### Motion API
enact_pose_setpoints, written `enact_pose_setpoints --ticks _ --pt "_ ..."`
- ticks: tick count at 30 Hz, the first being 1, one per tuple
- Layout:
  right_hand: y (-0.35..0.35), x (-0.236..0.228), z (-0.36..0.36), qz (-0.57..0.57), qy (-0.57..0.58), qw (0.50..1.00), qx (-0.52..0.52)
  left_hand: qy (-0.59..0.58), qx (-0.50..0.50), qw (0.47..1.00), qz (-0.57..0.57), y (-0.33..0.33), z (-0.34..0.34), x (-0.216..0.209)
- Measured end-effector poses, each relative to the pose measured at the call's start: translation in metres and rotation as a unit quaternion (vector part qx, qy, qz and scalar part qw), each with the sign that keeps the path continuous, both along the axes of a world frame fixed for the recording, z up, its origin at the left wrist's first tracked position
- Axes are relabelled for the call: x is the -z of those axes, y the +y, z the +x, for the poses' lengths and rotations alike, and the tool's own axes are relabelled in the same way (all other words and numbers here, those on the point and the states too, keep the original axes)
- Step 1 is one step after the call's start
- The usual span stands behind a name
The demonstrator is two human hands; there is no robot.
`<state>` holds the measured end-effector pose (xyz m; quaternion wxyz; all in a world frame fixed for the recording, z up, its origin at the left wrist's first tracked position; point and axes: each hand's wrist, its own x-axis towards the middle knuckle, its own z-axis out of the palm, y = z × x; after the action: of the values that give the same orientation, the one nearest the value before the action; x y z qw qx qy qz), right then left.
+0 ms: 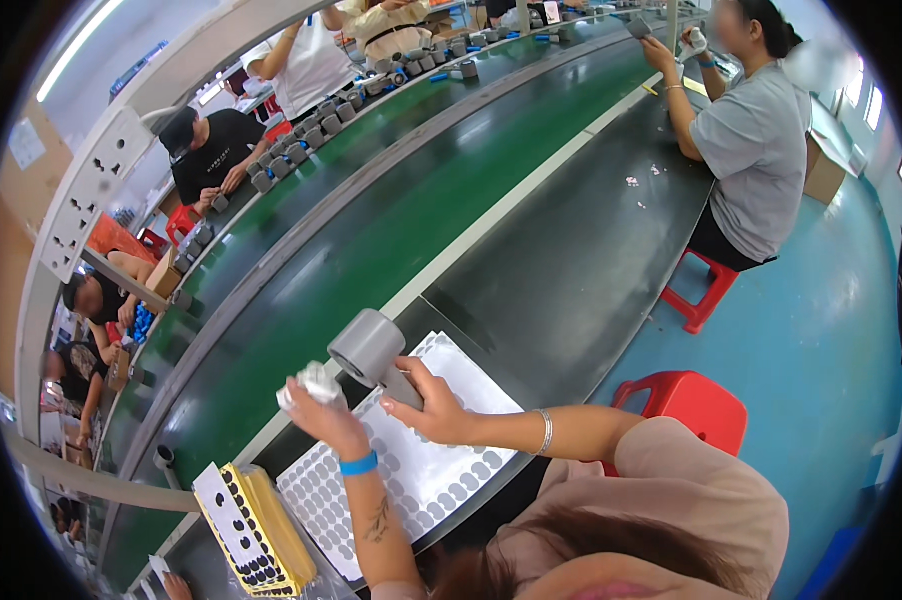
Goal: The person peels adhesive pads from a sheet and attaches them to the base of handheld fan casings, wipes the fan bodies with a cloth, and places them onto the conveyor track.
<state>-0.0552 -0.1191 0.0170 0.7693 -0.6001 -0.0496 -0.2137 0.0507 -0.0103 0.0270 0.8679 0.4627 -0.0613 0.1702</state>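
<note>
My right hand [429, 402] is closed round the handle of a grey hair-dryer-shaped housing [369, 345], whose wide cylindrical head tilts up and to the left. Bunched white cloth or tissue [316, 383] is gripped in my left hand [333, 422], close beside the housing's head; whether the cloth touches it I cannot tell. Beneath both hands lie white sheets of grey oval stickers [451, 490] on the dark tabletop. To the left of my left forearm stands a yellow-edged stack of sticker sheets with black shapes [256, 535], partly in clear plastic.
A green conveyor belt [341, 285] runs past the dark worktable [561, 270]. Rows of grey housings [316, 135] line its far side, where several people work. A person in grey [756, 140] sits farther along my side. Red stools [696, 405] and a metal frame [101, 485] stand nearby.
</note>
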Motion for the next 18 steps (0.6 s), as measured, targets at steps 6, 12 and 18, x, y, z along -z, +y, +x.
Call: enact_pose_setpoints --ticks 6,12,18 --pt "-0.006 0.008 0.003 -0.097 -0.148 0.980 0.090 0.037 0.456 0.885 0.081 -0.078 0.009 -0.006" --pt "-0.017 -0.007 0.009 -0.018 -0.042 0.996 0.081 0.030 0.283 0.919 0.274 -0.054 0.002 0.014" --pt "-0.018 -0.003 0.015 -0.021 0.014 0.998 0.058 0.125 0.319 0.891 0.297 -0.012 -0.017 0.008"
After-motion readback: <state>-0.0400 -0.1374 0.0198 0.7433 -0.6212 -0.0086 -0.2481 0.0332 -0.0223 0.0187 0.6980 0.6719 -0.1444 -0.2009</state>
